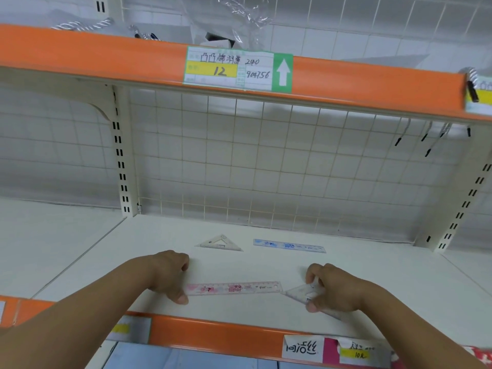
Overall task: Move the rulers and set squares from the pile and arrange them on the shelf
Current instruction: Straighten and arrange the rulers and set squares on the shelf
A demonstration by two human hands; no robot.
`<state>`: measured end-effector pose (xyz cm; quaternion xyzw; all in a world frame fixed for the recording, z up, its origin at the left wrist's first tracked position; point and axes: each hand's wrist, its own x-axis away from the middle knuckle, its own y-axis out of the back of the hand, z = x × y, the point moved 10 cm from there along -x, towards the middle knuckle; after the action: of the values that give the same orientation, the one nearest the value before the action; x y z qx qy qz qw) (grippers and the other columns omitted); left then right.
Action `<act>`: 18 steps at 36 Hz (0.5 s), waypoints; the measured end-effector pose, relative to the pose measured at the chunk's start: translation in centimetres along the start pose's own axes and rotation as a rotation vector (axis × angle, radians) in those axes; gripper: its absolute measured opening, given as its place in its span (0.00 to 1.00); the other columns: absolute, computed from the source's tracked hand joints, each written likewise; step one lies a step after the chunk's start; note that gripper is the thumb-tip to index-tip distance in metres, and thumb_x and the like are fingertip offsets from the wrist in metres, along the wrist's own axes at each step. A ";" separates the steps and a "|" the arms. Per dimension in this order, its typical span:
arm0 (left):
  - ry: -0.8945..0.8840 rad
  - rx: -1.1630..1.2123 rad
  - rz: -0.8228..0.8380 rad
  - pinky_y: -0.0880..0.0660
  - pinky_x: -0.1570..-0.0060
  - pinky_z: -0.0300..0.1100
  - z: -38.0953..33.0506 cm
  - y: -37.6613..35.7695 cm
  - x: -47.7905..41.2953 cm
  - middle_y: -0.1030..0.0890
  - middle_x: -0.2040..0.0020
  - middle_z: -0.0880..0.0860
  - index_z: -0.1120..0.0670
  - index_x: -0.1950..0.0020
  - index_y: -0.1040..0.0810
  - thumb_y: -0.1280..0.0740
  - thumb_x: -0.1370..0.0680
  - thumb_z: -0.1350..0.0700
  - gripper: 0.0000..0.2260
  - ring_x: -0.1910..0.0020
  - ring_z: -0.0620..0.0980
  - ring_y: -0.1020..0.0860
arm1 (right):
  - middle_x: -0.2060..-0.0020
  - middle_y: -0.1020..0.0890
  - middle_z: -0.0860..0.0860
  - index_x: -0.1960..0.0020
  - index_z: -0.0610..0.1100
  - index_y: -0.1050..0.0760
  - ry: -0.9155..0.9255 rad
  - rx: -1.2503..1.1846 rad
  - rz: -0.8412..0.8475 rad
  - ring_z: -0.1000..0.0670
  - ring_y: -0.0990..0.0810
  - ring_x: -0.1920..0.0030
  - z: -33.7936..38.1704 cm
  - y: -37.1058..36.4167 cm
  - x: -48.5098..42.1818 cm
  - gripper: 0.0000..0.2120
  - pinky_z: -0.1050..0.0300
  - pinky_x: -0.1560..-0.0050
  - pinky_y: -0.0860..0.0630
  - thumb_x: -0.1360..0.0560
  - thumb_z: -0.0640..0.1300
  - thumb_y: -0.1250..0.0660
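A pink ruler (234, 288) lies flat near the front of the white shelf (372, 283). My left hand (167, 275) holds its left end, thumb at the near edge and fingers curled over the far edge. My right hand (334, 287) pinches a clear set square (299, 292) just right of the ruler's right end. Farther back lie another clear set square (219, 243) and a blue ruler (288, 245), side by side.
An orange-edged upper shelf (106, 57) with a price label (237, 69) hangs overhead. A wire grid (266, 169) backs the shelf, with slotted uprights on both sides. The front lip (213, 334) is orange with paper tags. Metal hooks (426, 134) hang at upper right.
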<state>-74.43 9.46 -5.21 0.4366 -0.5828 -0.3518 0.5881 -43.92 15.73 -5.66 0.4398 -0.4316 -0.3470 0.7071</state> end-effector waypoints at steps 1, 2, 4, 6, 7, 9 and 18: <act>0.000 -0.004 -0.002 0.32 0.50 0.38 0.0 0.0 0.0 0.30 0.36 0.52 0.52 0.31 0.35 0.26 0.29 0.45 0.31 0.48 0.48 0.32 | 0.45 0.30 0.52 0.43 0.55 0.35 0.006 0.019 -0.009 0.51 0.29 0.47 0.1 0.1 -0.1 0.22 0.62 0.54 0.32 0.31 0.54 0.27; 0.001 -0.006 -0.003 0.33 0.51 0.38 -0.1 0.0 0.1 0.30 0.36 0.52 0.52 0.31 0.35 0.26 0.29 0.45 0.31 0.48 0.48 0.32 | 0.46 0.30 0.52 0.42 0.54 0.34 0.011 0.043 -0.013 0.51 0.29 0.48 0.2 0.3 0.0 0.22 0.62 0.55 0.32 0.31 0.55 0.27; 0.002 -0.009 -0.007 0.33 0.52 0.38 -0.1 0.0 0.0 0.30 0.36 0.52 0.52 0.31 0.35 0.26 0.29 0.45 0.32 0.49 0.47 0.32 | 0.47 0.29 0.53 0.39 0.52 0.32 0.023 0.113 -0.019 0.52 0.29 0.48 0.8 0.6 0.3 0.24 0.62 0.56 0.33 0.30 0.56 0.28; 0.003 -0.009 -0.011 0.33 0.52 0.38 -0.1 0.0 0.1 0.30 0.36 0.52 0.52 0.31 0.35 0.26 0.29 0.45 0.32 0.49 0.47 0.31 | 0.49 0.29 0.54 0.37 0.51 0.31 0.033 0.189 -0.034 0.53 0.30 0.49 1.3 1.1 0.4 0.25 0.62 0.57 0.34 0.30 0.56 0.29; 0.004 -0.009 -0.011 0.32 0.53 0.38 0.0 0.0 0.1 0.30 0.36 0.52 0.53 0.31 0.35 0.26 0.29 0.45 0.32 0.49 0.48 0.31 | 0.49 0.30 0.55 0.36 0.51 0.30 0.037 0.216 -0.037 0.53 0.30 0.49 1.4 1.2 0.4 0.25 0.62 0.57 0.34 0.29 0.56 0.29; 0.004 -0.005 -0.014 0.31 0.57 0.36 0.0 0.1 0.1 0.30 0.37 0.52 0.53 0.31 0.35 0.26 0.29 0.45 0.32 0.49 0.48 0.31 | 0.46 0.28 0.53 0.35 0.51 0.30 0.043 0.254 -0.036 0.53 0.31 0.49 1.6 1.4 0.4 0.26 0.61 0.56 0.33 0.29 0.56 0.29; 0.007 -0.012 -0.015 0.29 0.49 0.40 0.0 0.2 0.4 0.29 0.37 0.52 0.53 0.31 0.35 0.27 0.29 0.44 0.32 0.46 0.49 0.29 | 0.35 0.27 0.53 0.31 0.53 0.31 0.102 0.203 -0.112 0.52 0.28 0.37 2.6 2.8 -0.6 0.26 0.60 0.41 0.30 0.27 0.57 0.33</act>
<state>-74.45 9.12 -4.88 0.4386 -0.5753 -0.3583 0.5901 -46.20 16.46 -2.63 0.5494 -0.4027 -0.3175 0.6597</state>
